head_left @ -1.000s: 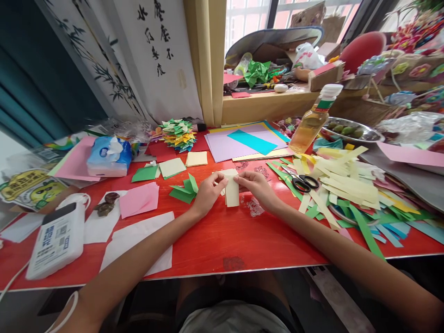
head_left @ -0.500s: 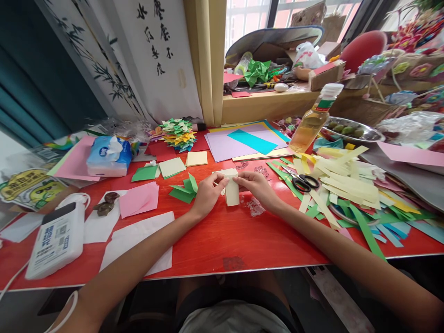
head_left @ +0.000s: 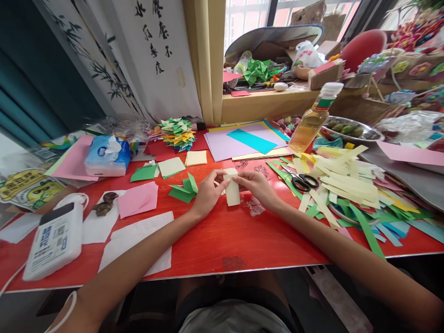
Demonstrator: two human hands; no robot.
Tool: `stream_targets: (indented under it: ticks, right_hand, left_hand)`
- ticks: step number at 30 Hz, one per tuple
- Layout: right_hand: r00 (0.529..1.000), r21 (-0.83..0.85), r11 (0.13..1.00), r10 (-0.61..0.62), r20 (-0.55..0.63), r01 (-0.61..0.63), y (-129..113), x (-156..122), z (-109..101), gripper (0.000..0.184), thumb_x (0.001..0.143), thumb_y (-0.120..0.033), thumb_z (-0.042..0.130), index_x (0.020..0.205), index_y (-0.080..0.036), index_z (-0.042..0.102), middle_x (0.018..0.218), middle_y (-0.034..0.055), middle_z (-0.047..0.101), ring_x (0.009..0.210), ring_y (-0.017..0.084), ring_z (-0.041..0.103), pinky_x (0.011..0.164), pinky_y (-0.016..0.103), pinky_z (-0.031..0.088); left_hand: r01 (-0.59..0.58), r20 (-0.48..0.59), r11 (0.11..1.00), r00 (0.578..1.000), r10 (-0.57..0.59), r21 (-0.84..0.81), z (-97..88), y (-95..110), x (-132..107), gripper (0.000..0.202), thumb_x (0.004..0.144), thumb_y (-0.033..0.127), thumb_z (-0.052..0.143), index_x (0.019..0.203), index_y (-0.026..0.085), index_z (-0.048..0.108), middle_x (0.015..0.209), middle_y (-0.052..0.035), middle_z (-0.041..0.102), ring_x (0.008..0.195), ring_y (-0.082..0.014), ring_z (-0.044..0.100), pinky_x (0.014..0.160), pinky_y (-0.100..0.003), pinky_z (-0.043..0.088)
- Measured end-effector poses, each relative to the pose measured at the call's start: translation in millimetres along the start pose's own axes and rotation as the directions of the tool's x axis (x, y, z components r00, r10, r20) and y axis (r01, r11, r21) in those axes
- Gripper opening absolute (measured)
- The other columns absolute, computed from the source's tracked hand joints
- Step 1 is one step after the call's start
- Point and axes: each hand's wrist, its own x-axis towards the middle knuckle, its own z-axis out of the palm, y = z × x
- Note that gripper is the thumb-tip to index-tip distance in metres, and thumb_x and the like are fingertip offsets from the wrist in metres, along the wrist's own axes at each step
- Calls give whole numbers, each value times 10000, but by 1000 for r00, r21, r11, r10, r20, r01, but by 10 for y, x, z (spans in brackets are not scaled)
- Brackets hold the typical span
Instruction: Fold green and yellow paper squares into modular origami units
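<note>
A pale yellow folded paper (head_left: 232,192) sits upright on the red table (head_left: 222,240) between my hands. My left hand (head_left: 207,193) pinches its upper left corner, fingers closed on it. My right hand (head_left: 257,186) pinches the upper right edge, fingers closed as well. Folded green paper pieces (head_left: 183,188) lie just left of my left hand. Black-handled scissors (head_left: 302,181) lie to the right of my right hand.
A heap of yellow and green paper strips (head_left: 350,189) covers the right side. Coloured sheets (head_left: 249,143), a bottle (head_left: 312,120), a stack of folded pieces (head_left: 176,133), a tissue pack (head_left: 107,156), pink paper (head_left: 138,199) and a white device (head_left: 53,240) lie around.
My left fingers have shifted slightly along the top of the yellow paper, folding its upper left part inward. The camera view has shifted a little.
</note>
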Motion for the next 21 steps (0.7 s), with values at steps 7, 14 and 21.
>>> stream_targets:
  ticks: [7, 14, 21]
  right_hand:
    - [996, 23, 998, 49, 69, -50, -50, 20, -2, 227, 751, -354, 566, 767, -128, 588, 767, 37, 619, 745, 154, 606, 700, 301, 509]
    - [996, -3, 999, 48, 76, -47, -34, 19, 7, 247, 746, -368, 567, 759, -124, 600, 743, 28, 610, 709, 145, 588, 668, 282, 503]
    - [996, 19, 998, 52, 76, -53, -24, 22, 4, 265, 731, -390, 581, 762, -128, 599, 729, 25, 611, 692, 139, 584, 645, 263, 496]
  left_hand:
    - [-34, -35, 999, 999, 35, 18, -10, 29, -7, 259, 797, 267, 489, 1040, 207, 554, 809, -13, 523, 710, -114, 503, 649, -208, 439]
    - [5, -43, 1000, 999, -6, -20, -24, 46, -13, 267, 794, 308, 498, 1021, 197, 585, 769, -3, 535, 634, -100, 511, 613, -205, 450]
    - [23, -46, 998, 999, -25, -55, -15, 62, -22, 268, 787, 326, 510, 991, 175, 596, 884, -20, 601, 640, -97, 538, 619, -204, 456]
